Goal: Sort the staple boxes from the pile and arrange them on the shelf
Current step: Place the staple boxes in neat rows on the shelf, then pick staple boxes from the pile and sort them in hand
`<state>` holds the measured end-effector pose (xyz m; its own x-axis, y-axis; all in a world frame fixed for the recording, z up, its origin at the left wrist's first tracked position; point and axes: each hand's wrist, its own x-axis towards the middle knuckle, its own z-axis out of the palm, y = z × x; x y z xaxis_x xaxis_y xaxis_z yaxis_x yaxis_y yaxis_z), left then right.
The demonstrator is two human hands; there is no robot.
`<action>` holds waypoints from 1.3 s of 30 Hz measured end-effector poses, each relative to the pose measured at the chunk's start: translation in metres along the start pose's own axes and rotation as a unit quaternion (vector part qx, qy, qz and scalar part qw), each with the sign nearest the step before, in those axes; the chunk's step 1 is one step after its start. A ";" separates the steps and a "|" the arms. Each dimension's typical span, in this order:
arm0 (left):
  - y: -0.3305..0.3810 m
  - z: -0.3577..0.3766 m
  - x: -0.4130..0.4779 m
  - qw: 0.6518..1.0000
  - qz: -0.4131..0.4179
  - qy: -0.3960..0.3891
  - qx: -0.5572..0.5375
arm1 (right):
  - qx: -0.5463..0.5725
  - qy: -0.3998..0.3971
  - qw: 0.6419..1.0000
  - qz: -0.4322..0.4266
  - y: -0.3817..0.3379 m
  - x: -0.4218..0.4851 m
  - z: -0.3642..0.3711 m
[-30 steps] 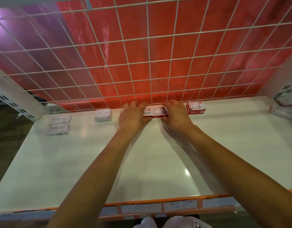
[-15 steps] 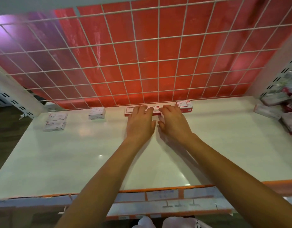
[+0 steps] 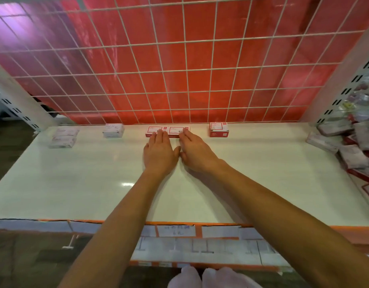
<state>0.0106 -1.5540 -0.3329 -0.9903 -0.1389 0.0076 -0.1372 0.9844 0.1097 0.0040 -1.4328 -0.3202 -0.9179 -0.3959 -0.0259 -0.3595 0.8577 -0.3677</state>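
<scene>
I see both hands flat and spread on the shelf (image 3: 96,183), left hand (image 3: 159,151) and right hand (image 3: 197,152), fingertips touching two red boxes (image 3: 168,131) at 12 o'clock. I judge them small, stiff and dense; better to pinch the long sides. The pile (image 3: 350,142) lies at 3 o'clock.

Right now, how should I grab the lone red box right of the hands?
Pinch the lone red box across its short left and right ends, from above and the front. It lies flat near the wire grid, both ends clear.
</scene>
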 end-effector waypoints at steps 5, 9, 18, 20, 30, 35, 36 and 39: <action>-0.004 -0.003 0.002 1.000 0.008 0.008 0.002 | 0.010 -0.026 1.000 0.015 -0.002 0.007 0.003; -0.006 -0.005 0.003 1.000 0.018 0.011 0.005 | 0.014 -0.027 0.999 0.025 -0.001 0.011 0.003; 0.004 -0.015 -0.002 1.000 0.025 0.007 0.004 | 0.031 0.023 0.998 0.049 -0.004 0.004 0.004; 0.012 -0.019 -0.004 0.999 0.036 0.016 -0.010 | 0.061 0.056 0.994 0.071 -0.004 -0.004 0.001; 0.091 -0.029 -0.018 0.980 0.174 0.054 -0.074 | 0.099 0.140 0.978 0.120 0.043 -0.061 -0.052; 0.159 -0.029 -0.034 0.975 0.209 0.034 -0.071 | 0.033 0.135 0.977 0.162 0.092 -0.098 -0.074; 0.173 -0.029 -0.038 0.973 0.218 0.032 -0.068 | 0.022 0.137 0.976 0.170 0.103 -0.105 -0.078; 0.213 -0.027 -0.049 0.968 0.241 0.020 -0.070 | 0.003 0.138 0.971 0.195 0.132 -0.129 -0.091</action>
<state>0.0305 -1.3410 -0.2830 -0.9364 0.3261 0.1295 0.3477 0.9123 0.2166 0.0601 -1.2383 -0.2813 -0.9943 0.0631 0.0864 0.0251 0.9227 -0.3848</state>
